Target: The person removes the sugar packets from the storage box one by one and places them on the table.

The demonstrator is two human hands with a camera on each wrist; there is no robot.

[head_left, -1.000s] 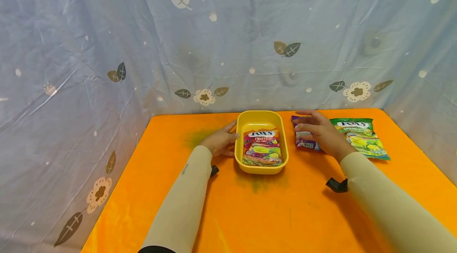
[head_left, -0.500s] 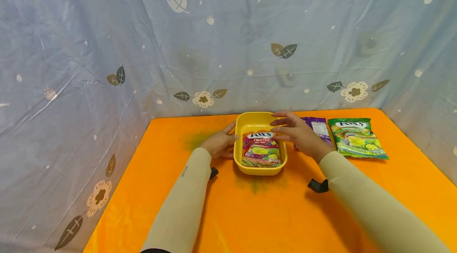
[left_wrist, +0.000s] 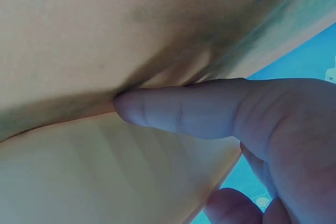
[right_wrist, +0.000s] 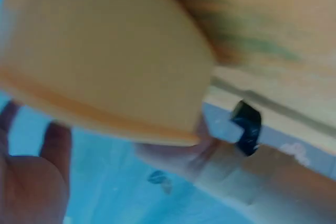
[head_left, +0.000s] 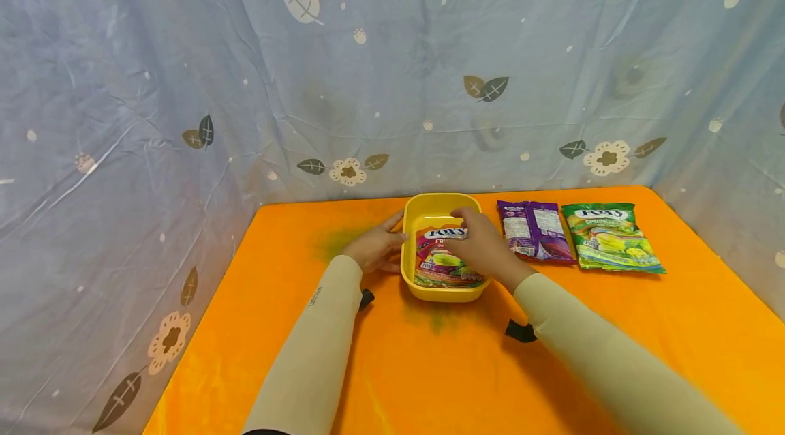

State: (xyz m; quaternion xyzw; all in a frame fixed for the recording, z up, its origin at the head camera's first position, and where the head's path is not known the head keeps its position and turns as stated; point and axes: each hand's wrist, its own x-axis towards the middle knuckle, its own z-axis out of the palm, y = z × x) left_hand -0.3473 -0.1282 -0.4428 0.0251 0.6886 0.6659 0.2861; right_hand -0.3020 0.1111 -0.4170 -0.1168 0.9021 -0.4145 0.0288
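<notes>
A yellow plastic tub stands on the table with a red Fox's Fruits candy bag lying in it. My left hand rests against the tub's left wall; in the left wrist view its straight thumb touches the outside. Above the tub's right half is my right hand, over the red bag and covering part of its label. The right wrist view shows that hand's fingers spread apart beside the tub's rim; whether they touch the bag is hidden.
To the right of the tub lies a purple candy bag, back side up. Beside it is a green Fox's Spring candy bag. A patterned grey-blue cloth hangs behind the orange table.
My right hand has moved left from over the purple bag to over the tub, uncovering the purple bag, which has spread or shifted slightly. My left hand stays at the tub.
</notes>
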